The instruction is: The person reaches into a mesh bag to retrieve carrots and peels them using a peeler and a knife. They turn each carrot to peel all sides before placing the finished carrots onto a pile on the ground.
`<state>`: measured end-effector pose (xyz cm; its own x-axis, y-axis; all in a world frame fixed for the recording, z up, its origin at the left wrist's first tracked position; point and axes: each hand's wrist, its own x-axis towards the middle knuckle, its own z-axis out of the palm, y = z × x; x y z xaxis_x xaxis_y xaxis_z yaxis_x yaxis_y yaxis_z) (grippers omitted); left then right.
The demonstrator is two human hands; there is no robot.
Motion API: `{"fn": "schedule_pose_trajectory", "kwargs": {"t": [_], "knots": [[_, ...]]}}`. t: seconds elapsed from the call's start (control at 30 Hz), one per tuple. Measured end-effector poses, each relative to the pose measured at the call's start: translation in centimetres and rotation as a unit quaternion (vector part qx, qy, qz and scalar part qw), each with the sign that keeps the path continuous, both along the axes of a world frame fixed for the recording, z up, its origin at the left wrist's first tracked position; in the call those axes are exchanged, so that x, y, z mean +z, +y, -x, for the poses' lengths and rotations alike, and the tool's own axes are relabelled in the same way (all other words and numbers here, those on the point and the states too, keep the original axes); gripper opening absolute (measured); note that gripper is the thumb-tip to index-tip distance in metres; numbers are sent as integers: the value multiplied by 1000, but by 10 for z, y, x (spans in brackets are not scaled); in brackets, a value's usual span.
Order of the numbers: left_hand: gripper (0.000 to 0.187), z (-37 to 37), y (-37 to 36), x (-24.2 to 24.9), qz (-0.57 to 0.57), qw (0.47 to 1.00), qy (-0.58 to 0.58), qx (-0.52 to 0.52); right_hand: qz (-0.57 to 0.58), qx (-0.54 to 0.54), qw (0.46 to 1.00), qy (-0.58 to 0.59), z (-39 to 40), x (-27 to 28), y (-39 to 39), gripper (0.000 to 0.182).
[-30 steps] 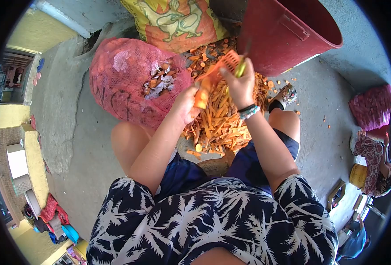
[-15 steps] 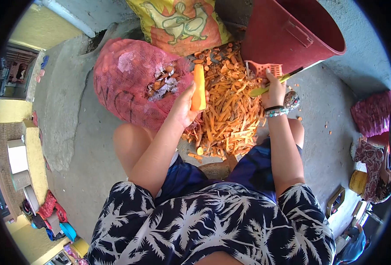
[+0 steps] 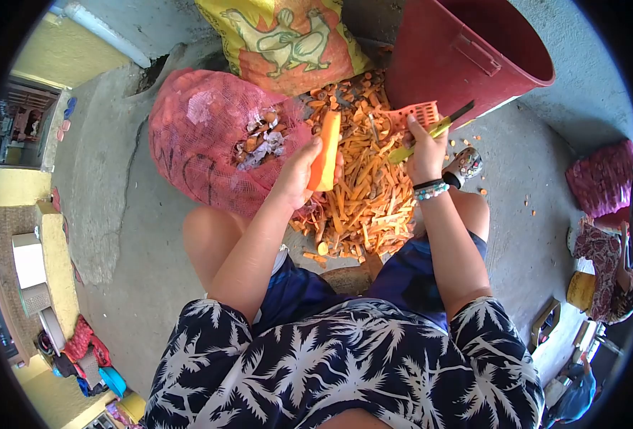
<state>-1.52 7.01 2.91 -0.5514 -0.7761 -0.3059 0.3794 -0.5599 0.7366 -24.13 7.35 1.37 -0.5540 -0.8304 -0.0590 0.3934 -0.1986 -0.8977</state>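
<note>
At frame centre my left hand (image 3: 303,171) grips a peeled carrot (image 3: 325,151) upright while my right hand (image 3: 423,151) clutches a yellow-handled peeler (image 3: 431,132), whose blade could nick my fingers if the slick carrot slips.

Carrot (image 3: 325,151) in left hand (image 3: 298,175)

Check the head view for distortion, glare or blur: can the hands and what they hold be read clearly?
Head view: strong fisheye, black vignette at the edges, walls bowed. Bright daylight, no glare. The left hand holding the carrot is sharp; the right hand with the yellow-handled knife is sharp too. The peel pile is evenly lit.
</note>
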Motion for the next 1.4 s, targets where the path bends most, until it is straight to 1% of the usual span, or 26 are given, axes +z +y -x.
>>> {"fn": "schedule_pose_trajectory", "kwargs": {"t": [0.03,0.1,0.17,0.23,0.27,0.37,0.4,0.43,0.53,0.57,0.63,0.7,0.73,0.77,0.83,0.9,0.93,0.97,1.03,1.1,1.17,1.23,1.27,1.33,1.37,1.4], "knots": [[45,0,2,0,12,999,-32,-32,-1,-1,1000,0,1,-2,0,29],[45,5,6,3,51,995,-68,-48,54,-21,995,80,-5,15,1,32],[43,10,11,7,116,980,-138,-83,75,24,983,167,-18,33,9,36],[40,12,15,10,77,979,-158,-99,49,40,933,353,-17,23,6,35],[40,10,15,9,80,978,-152,-122,-19,35,957,288,-13,28,4,32],[40,8,17,13,90,976,-125,-156,-24,-142,947,288,24,19,-15,31],[39,8,18,14,86,978,-120,-147,0,-107,980,170,32,17,-16,32],[38,8,18,15,83,980,-115,-138,0,-108,979,171,34,11,-14,32],[37,6,14,7,75,978,-121,-153,-25,41,998,44,2,30,6,32],[37,6,14,7,75,978,-121,-153,-16,29,996,88,-10,23,8,32],[38,7,14,8,97,978,-78,-168,-94,-35,991,91,-1,7,0,32],[38,7,17,14,118,977,-40,-172,-53,-111,980,158,19,2,-13,29],[39,7,17,17,139,975,-1,-172,-48,-77,995,51,24,7,-10,27],[39,6,15,16,141,975,-1,-173,-47,-77,995,51,23,12,-7,27],[40,3,13,14,156,976,-3,-152,-6,-7,1000,15,19,16,-1,25],[40,1,11,15,155,977,0,-148,-27,5,1000,9,17,10,1,27],[40,1,10,15,154,977,3,-148,-48,-39,984,166,16,6,1,29],[40,1,11,14,153,977,4,-149,-70,-82,942,319,13,8,1,31],[47,1,11,12,185,971,-51,-142,-56,-59,943,322,13,15,2,35],[46,-1,12,7,197,967,-84,-141,-12,-58,925,376,13,17,0,34],[46,0,12,3,206,962,-116,-139,-36,-52,924,377,16,19,0,32],[43,7,12,0,221,941,-256,4,-60,-20,958,279,15,25,2,30],[42,5,6,-5,287,910,-297,38,-60,-20,958,279,15,24,3,30],[28,-3,-1,-21,260,921,-271,106,-82,23,976,200,15,19,3,29],[23,-3,-3,-19,251,928,-240,138,-81,22,976,199,14,16,3,29],[11,-2,-4,-15,199,942,-216,162,-119,53,979,160,13,11,4,30]]}}
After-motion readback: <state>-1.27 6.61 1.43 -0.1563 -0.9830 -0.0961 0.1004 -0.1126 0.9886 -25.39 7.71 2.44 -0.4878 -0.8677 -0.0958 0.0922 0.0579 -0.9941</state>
